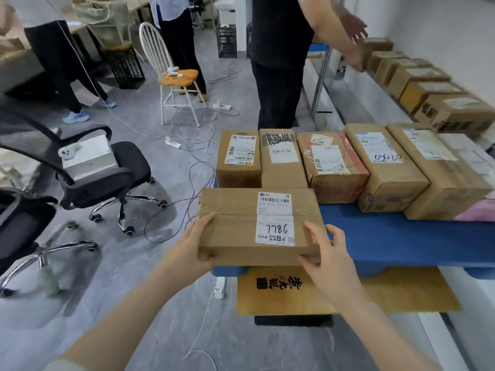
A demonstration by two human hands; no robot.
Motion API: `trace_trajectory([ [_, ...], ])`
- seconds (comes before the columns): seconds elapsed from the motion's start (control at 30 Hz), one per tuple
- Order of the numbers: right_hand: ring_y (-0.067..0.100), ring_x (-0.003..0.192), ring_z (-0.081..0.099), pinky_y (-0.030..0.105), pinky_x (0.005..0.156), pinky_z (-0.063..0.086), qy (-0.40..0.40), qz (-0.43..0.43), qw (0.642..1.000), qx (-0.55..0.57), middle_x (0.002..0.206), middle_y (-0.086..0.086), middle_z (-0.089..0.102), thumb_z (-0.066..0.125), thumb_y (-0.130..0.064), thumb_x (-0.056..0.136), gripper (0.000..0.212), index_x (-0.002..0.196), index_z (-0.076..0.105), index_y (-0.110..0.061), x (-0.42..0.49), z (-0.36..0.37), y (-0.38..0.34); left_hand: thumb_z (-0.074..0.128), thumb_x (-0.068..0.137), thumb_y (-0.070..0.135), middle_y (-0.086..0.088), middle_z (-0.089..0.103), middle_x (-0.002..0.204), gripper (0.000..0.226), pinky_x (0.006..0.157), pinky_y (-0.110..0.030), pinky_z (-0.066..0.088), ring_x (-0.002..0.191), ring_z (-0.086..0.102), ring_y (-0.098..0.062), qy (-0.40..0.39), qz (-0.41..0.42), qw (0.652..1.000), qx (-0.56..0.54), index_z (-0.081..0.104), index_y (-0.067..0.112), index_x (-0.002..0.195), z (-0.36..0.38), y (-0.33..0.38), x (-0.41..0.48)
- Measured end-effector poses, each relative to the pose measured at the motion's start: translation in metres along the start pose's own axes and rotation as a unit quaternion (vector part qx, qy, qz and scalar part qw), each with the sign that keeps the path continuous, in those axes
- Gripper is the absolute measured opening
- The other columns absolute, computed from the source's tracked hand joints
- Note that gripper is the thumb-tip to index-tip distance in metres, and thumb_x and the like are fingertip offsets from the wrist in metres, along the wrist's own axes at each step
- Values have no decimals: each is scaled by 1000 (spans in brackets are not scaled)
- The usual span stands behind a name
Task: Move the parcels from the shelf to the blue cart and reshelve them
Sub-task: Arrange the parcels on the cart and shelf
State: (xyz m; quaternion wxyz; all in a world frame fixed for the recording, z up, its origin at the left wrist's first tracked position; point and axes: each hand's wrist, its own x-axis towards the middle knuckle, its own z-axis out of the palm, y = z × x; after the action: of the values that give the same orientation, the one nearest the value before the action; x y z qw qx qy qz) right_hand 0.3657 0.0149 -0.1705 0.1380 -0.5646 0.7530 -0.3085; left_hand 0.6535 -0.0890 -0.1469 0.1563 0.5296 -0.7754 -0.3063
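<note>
The taped cardboard parcel (marked 7786) is at the near left corner of the blue cart, with the left hand and right hand each clasping a short end, thumbs on top. It looks stiff and fairly light, so gripping the ends should suit.

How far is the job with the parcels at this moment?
Looks done: several cart parcels stand in a row on the blue cart. In hand: the left hand and right hand grip the parcel marked 7786 above the cart's near edge. Left: the shelf parcels lie in a line on the shelf, and reshelving seems not started.
</note>
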Motion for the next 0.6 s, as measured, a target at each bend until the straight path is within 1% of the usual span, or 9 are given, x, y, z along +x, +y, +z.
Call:
trace_trajectory([
  [0.07,13,97,54,33,82,54,4,1,1000,-9,137,-1,27,75,-19,79,75,136,33,-43,1,5,-4,68,78,18,14,31,147,85,87,-33,47,108,47,-11,-8,10,1000,-6,20,44,143,-2,-6,6],
  [0.17,15,98,55,33,81,54,9,2,1000,-20,138,0,26,74,-19,80,74,137,33,-40,2,8,-7,68,79,17,12,33,147,86,89,-34,46,111,47,-10,-8,23,1000,-12,19,49,142,-5,-12,12],
  [0.23,16,95,57,32,79,54,9,1,999,-31,139,0,26,73,-19,81,73,138,32,-39,5,7,-6,68,79,15,11,35,146,87,93,-34,46,114,46,-11,-10,39,999,-28,19,54,140,-5,-14,16],
  [0.33,17,101,55,34,81,53,1,-4,1000,-30,138,-1,26,71,-17,83,72,139,31,-39,9,4,-5,69,79,13,10,38,145,90,98,-36,44,119,46,-11,-5,60,997,-48,17,58,137,-4,-17,20],
  [0.43,17,111,51,37,86,52,-12,-4,1000,-29,140,-1,24,69,-18,85,72,141,29,-39,12,2,-2,70,79,13,9,39,144,89,94,-36,47,112,49,-10,1,57,997,-50,22,53,142,0,-20,23],
  [0.5,16,113,51,36,88,51,-19,-4,1000,-19,141,-2,24,68,-18,86,72,141,26,-41,14,0,-1,70,78,13,9,36,146,90,91,-29,45,110,47,-6,-4,58,997,-55,21,50,144,2,-21,24],
  [0.57,16,115,51,36,90,49,-29,5,1000,-9,144,-3,23,67,-19,87,76,142,23,-44,15,-1,0,70,78,12,11,33,147,93,88,-23,41,109,44,-2,-14,64,996,-59,17,53,144,3,-20,25],
  [0.6,17,116,50,36,91,49,-35,8,999,-6,146,-4,22,67,-19,87,78,143,20,-45,15,-1,0,70,78,13,11,33,146,95,88,-24,41,108,45,-3,-21,64,996,-60,14,56,143,3,-19,26],
])
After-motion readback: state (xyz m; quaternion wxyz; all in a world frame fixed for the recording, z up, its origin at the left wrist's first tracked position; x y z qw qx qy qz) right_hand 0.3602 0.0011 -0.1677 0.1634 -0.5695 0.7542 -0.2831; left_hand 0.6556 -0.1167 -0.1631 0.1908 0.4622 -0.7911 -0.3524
